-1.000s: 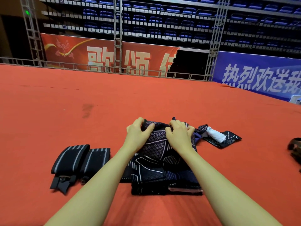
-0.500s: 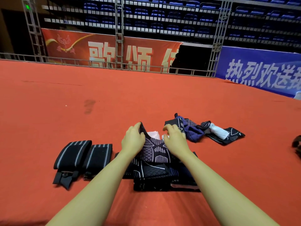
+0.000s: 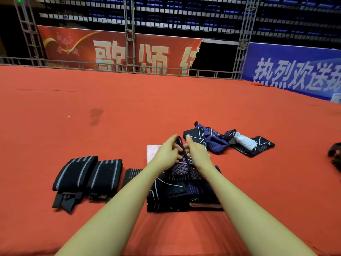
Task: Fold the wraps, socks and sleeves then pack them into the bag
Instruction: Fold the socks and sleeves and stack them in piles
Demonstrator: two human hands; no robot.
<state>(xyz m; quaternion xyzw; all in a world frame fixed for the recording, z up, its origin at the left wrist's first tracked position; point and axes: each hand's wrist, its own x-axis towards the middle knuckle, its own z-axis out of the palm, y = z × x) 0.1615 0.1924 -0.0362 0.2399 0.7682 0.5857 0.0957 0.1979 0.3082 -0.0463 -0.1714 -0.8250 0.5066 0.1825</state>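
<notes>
Both hands meet over a dark patterned sleeve (image 3: 181, 168) and lift its far end off a stack of folded dark sleeves (image 3: 177, 196). My left hand (image 3: 166, 154) pinches the fabric's left side and my right hand (image 3: 196, 154) pinches its right side. Two folded black wraps with grey stripes (image 3: 88, 176) lie to the left, with a third striped piece (image 3: 132, 175) partly under my left forearm. A loose heap of dark and purple sleeves with a white piece (image 3: 228, 142) lies behind my right hand.
Everything rests on a wide red carpeted surface (image 3: 92, 108). A pale pink flat item (image 3: 153, 151) lies behind my left hand. A dark object (image 3: 335, 156) sits at the right edge. Railing and banners stand at the far end.
Both hands have pulled the sleeve's far end up and towards me, folding it narrower; the pale pink item behind it is now uncovered.
</notes>
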